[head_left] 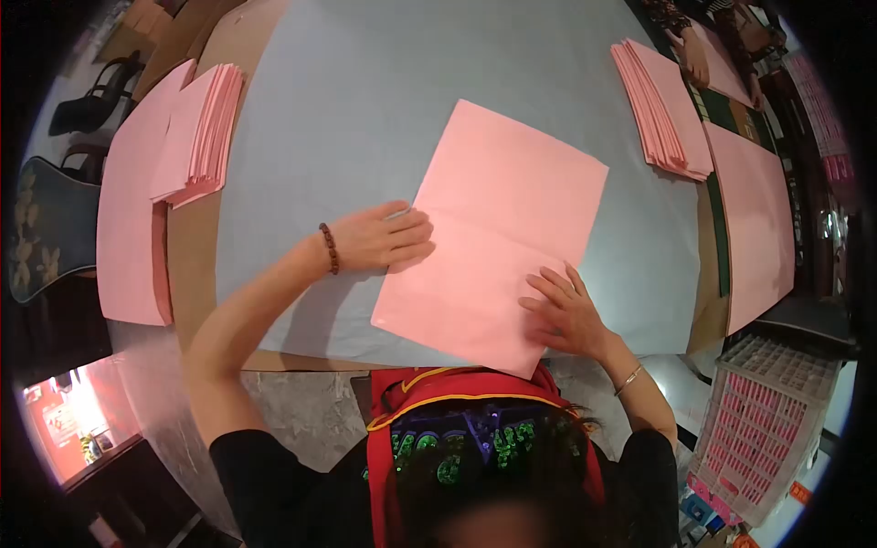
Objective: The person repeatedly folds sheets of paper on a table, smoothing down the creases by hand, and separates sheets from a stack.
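Note:
A pink sheet (512, 173) with a faint crease across its middle lies at a slant on the grey-blue table cover (338, 119). My left hand (388, 237) rests flat at the sheet's left edge, fingers stretched over the paper and thumb toward the far side. Over the lower right part of the sheet is my right hand (566, 315), fingers spread and slightly blurred, with the fingertips at the paper. Neither hand grips anything. A beaded bracelet circles my left wrist, and a thin bangle my right.
Folded pink sheets stand stacked at the left (206, 132) and at the right (658, 110). More flat pink paper (132, 228) lies by the left edge, and another pile (754, 219) at the right. A person's hand (694, 59) shows at the far right. A plastic crate (763, 411) stands below.

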`<state>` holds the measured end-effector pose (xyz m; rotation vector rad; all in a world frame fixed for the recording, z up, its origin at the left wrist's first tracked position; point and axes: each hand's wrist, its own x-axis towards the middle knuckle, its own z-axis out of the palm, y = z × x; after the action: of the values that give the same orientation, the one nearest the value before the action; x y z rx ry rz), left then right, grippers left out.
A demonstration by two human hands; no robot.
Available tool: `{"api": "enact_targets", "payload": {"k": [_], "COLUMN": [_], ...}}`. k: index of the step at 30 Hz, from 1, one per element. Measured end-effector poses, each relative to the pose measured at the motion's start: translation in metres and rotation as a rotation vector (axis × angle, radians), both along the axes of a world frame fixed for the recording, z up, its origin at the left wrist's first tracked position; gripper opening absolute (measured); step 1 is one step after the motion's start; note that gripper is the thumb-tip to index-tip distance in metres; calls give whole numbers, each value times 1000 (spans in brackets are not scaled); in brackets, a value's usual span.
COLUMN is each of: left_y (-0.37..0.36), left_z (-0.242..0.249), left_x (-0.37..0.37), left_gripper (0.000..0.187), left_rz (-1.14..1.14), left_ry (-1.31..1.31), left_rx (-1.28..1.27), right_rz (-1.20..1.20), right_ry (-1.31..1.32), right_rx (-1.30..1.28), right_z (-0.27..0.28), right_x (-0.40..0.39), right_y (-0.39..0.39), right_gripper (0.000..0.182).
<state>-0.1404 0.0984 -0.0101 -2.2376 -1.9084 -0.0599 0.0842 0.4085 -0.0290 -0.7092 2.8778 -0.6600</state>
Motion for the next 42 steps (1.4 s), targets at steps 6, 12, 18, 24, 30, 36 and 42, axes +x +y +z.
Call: {"api": "enact_targets", "payload": {"k": [6,12,18,24,30,36,42], "left_y": [-12,-6,11,7,7,24,45], "left_z": [-2,-4,-7,-28,-26,-24,-31], "left_x": [7,24,15,13,-1,-17,-19], "left_gripper": [38,45,40,34,29,24,41], "left_rz": [-307,-383,-212,115,256,633,962], "left_ry": [-112,-97,-89,-634,-1197,-1549,-1639], "left_rx": [-72,-88,9,75,-1,-42,195], "right_rz": [21,103,118,45,-418,-627,-784], "right_ry": [-66,-128,-107,-151,-469,-580,-558], "right_rx": [-33,-37,-14,-97,-849,-1306,-1323], "right_z": [7,9,10,9,2,1,2], "right_x": [-4,-10,-11,-13,-30,-40,-48], "right_y": [3,9,9,14,34,41,34], "right_gripper": [49,47,41,42,53,66,50]}}
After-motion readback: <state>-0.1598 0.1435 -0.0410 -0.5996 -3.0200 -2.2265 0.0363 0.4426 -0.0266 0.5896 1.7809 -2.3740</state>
